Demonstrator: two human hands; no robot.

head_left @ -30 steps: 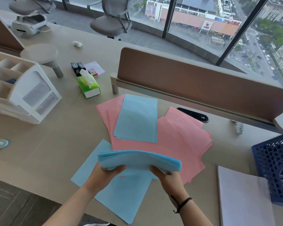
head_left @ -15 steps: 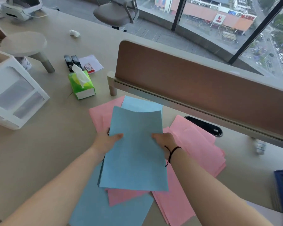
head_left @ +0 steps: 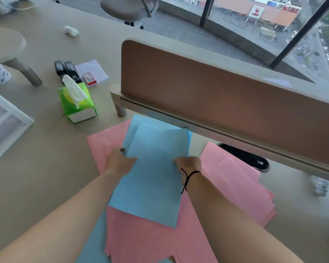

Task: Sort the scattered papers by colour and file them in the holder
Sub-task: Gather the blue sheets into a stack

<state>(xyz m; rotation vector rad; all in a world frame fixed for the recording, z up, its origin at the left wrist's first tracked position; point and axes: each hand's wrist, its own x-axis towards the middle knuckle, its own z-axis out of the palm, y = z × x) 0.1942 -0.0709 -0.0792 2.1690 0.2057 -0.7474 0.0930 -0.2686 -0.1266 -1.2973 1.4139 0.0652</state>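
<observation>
A person's left hand point(head_left: 120, 162) and right hand point(head_left: 188, 165), fingers clamped on either edge of a blue stack point(head_left: 152, 173), lower it onto another blue sheet point(head_left: 135, 128) atop pink papers point(head_left: 234, 179) on the surface point(head_left: 51, 158), where a pink sheet could get caught underneath.

Your left forearm point(head_left: 68, 221): bare, no sleeve showing anywhere along its visible length, nothing worn at the wrist behind the grip.

Your left hand point(head_left: 120, 162): no ring, glove or watch on the part that shows.

Your right forearm point(head_left: 234, 221): bare, no sleeve showing.

Your right hand point(head_left: 188, 164): no ring or glove on the part that shows.

Your right wrist, just behind the grip: one thin black cord bracelet point(head_left: 190, 174), looped around the wrist, with a short loose end hanging from it on the inner side.
</observation>
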